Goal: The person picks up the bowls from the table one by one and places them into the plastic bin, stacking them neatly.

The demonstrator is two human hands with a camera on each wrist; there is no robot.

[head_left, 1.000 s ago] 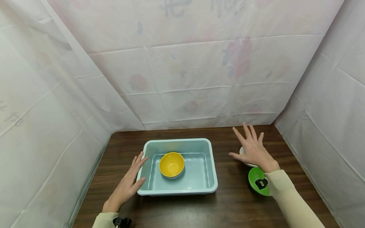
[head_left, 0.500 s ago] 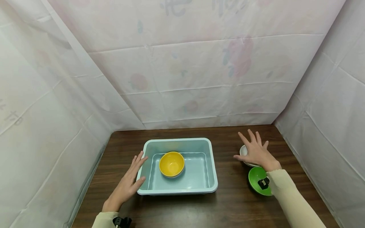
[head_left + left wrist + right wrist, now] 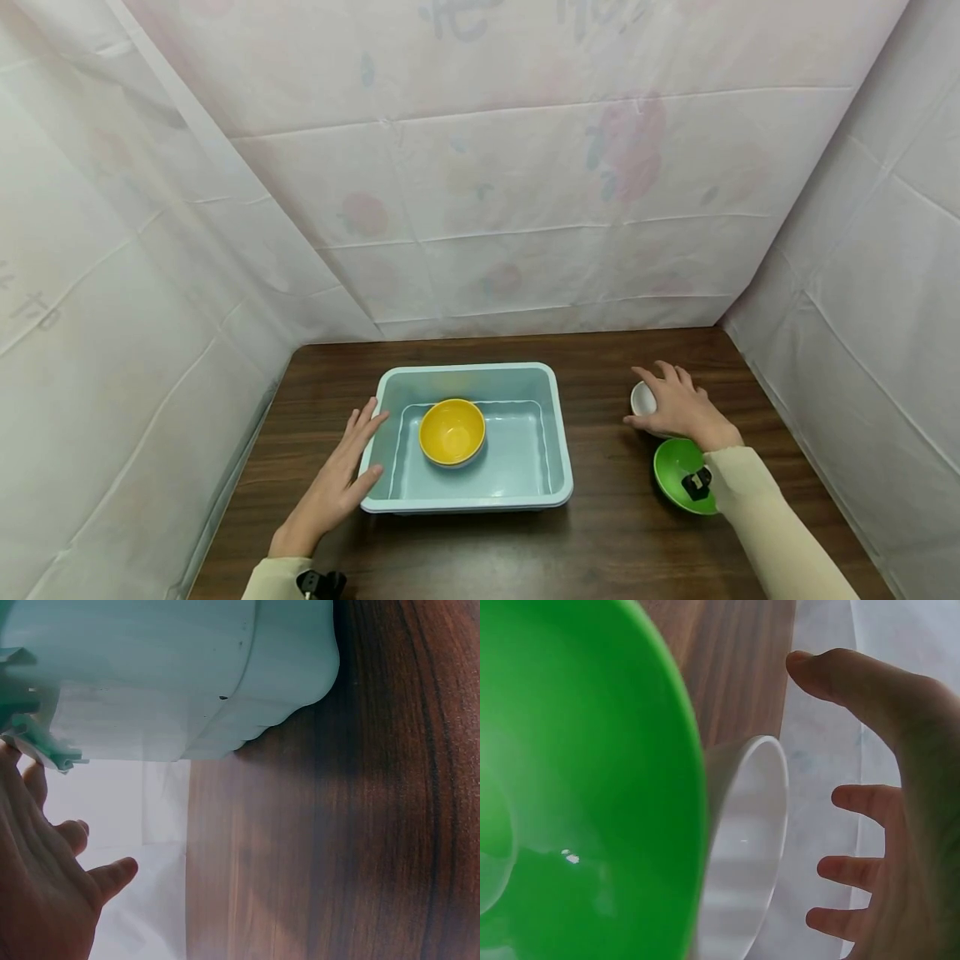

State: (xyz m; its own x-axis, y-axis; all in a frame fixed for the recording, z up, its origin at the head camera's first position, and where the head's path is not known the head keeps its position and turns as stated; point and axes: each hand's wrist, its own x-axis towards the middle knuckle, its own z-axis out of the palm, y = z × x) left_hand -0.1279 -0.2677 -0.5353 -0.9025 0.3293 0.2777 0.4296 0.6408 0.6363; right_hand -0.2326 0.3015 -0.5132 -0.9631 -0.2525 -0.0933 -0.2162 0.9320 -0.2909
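My left hand [image 3: 333, 487] lies with straight fingers at the left rim of a light blue rectangular basin [image 3: 517, 505]. In the left wrist view, its fingertips reach the rim of the basin [image 3: 150, 667]. A yellow bowl [image 3: 452, 432] sits inside, left of the middle, with a pale edge showing below it. Over at the right, my right hand [image 3: 678, 408] hovers above a white bowl [image 3: 642, 400] and partly hides it. The right wrist view shows its thumb and fingers spread and slightly bent, apart from the white bowl [image 3: 754, 847]. Nothing is held.
A green bowl [image 3: 670, 471] stands nearer to me than the white one, partly under my right wrist and sleeve. Everything is on a dark wooden table [image 3: 480, 558]. White sheeting [image 3: 525, 250] hangs behind it and along both sides.
My right hand has moved a little right and nearer to me, lowering over the white bowl while its spread fingers bend inward. The left hand, basin and bowls have stayed put.
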